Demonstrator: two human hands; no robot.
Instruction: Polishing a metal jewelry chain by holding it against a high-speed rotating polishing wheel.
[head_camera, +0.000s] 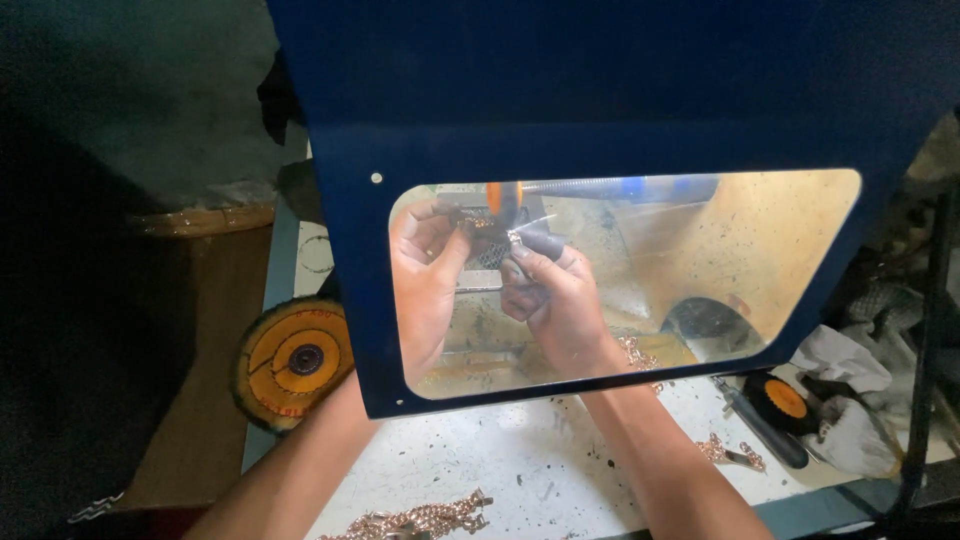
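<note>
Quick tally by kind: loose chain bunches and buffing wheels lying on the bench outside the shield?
Copper-coloured chain bunches: 3 (near edge, right of wrist, just under the shield)
Buffing wheels: 2 (large yellow, small black and orange)
Total: 5

You have a single view, from the camera on your head. It looks steeply down and forward over your forearms, close to the work. A dark blue shield (620, 90) fills the upper half of the frame, and you see your left hand (425, 275) and right hand (555, 300) only through its clear window (700, 260). Below the shield, the white surface (530, 450) runs to the bottom edge. There is no second view to share any part of the scene.
</note>
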